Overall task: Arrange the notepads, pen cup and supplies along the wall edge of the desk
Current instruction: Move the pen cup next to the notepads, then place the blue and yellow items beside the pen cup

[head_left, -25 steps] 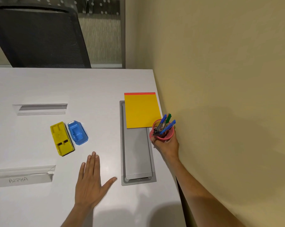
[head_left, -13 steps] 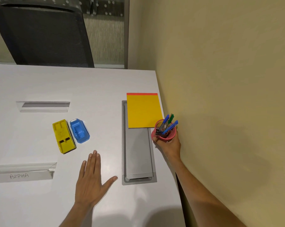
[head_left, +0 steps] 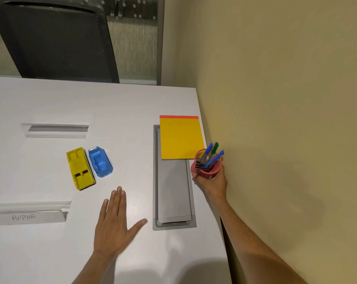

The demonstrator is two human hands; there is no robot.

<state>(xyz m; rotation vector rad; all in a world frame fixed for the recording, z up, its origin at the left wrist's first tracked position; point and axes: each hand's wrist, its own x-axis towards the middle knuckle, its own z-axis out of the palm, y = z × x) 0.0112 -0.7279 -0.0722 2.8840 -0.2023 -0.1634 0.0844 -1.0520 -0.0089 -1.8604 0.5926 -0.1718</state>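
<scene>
At the wall edge of the white desk (head_left: 116, 103), head view: the right hand (head_left: 212, 182) wraps its fingers (head_left: 194, 174) round the lower wall of the pink mesh pen cup (head_left: 206, 168), closed on it from below and behind, so the cup can be set upright just beside the wall (head_left: 275, 99). Whether its base touches the desk cannot be told. Blue and green pens (head_left: 211, 153) lean toward the wall. The yellow notepad (head_left: 181, 138) lies flat just beyond the cup, partly over the grey cable hatch (head_left: 174, 193), already along the wall edge. The left hand (head_left: 114, 224) rests palm-down, fingers spread and holding nothing, probably as a brace. The yellow stapler (head_left: 80, 168) and blue supply (head_left: 100, 161), touching side by side, remain well apart from the wall, between two clear name stands (head_left: 54, 130), so they are probably next.
</scene>
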